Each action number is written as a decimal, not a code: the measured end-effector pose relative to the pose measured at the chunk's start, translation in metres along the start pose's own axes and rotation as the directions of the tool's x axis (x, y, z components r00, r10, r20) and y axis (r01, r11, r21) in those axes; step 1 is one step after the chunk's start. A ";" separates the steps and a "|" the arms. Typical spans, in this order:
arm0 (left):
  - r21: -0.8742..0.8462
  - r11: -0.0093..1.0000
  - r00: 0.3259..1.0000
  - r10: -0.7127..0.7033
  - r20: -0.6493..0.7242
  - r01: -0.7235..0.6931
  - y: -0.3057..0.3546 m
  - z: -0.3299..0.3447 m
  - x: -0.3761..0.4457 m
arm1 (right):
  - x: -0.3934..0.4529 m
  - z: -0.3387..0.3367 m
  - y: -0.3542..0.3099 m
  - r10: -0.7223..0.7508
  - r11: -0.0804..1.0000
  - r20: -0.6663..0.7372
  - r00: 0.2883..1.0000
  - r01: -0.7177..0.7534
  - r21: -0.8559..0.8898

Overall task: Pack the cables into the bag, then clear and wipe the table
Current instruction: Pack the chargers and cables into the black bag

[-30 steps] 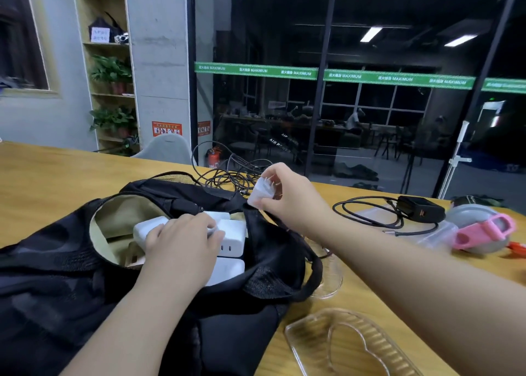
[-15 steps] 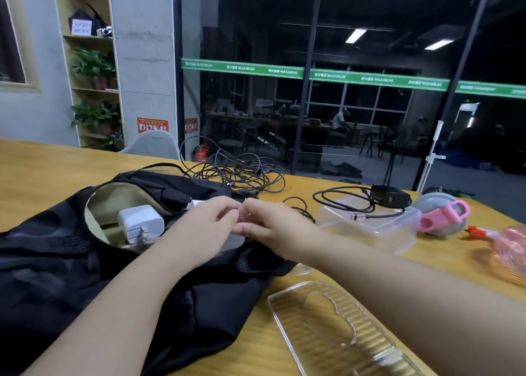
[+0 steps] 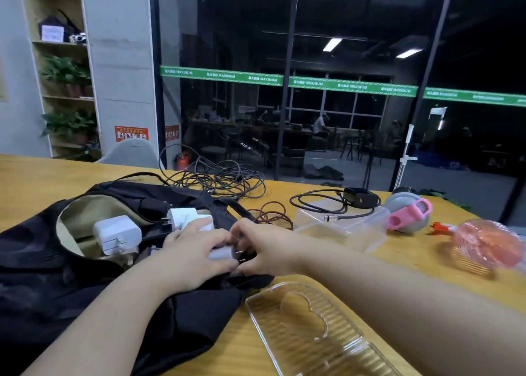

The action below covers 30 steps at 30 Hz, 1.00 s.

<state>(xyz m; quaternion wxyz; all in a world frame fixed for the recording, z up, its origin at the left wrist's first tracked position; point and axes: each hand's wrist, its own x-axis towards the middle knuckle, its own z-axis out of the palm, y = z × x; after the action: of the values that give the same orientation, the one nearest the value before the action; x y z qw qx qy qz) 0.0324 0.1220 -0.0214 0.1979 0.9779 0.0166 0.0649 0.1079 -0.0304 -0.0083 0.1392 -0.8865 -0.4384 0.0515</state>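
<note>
Wooden table (image 3: 42, 182) before dark glass wall. Black bag (image 3: 71, 276) lies open; both hands meet at its mouth. Left hand (image 3: 196, 250) fingers closed on small white charger (image 3: 221, 252); right hand (image 3: 264, 250) fingertips pinch its prongs. Black cable tangle (image 3: 219, 180) waits beyond bag, on table. Best fold prongs flat, then push charger deep beside white adapters (image 3: 118, 233).

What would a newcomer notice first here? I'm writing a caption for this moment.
Both hands, left hand and right hand, meet on a small white charger over the open black bag at centre-left. Behind the bag lies a tangle of dark cables; a blurred pink object sits at far right.
</note>
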 end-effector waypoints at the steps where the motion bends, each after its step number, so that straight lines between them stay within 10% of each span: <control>1: -0.013 1.000 0.999 0.010 -0.031 -0.011 0.001 0.001 0.001 | 0.000 0.001 0.000 -0.003 1.000 -0.021 1.000 0.003 -0.001; 12: -0.023 1.000 0.991 0.013 -0.131 -0.017 0.007 0.003 0.000 | -0.026 -0.029 0.063 0.046 0.887 -0.471 0.881 -0.253 -0.386; 19: 0.012 1.000 0.995 0.014 -0.099 -0.013 0.008 0.008 0.002 | -0.036 -0.038 0.111 0.433 0.831 -0.611 0.662 -0.556 -0.014; 30: 0.037 0.999 0.999 -0.011 -0.049 0.012 0.009 0.009 0.005 | -0.030 -0.070 0.134 0.588 0.757 -0.532 0.610 -0.646 0.096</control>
<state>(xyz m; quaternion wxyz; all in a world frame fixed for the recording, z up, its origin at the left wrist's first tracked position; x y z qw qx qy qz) 0.0391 0.1111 -0.0253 0.1797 0.9794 0.0283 0.0872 0.2067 -0.1451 0.0187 0.1813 -0.9665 -0.0514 -0.1745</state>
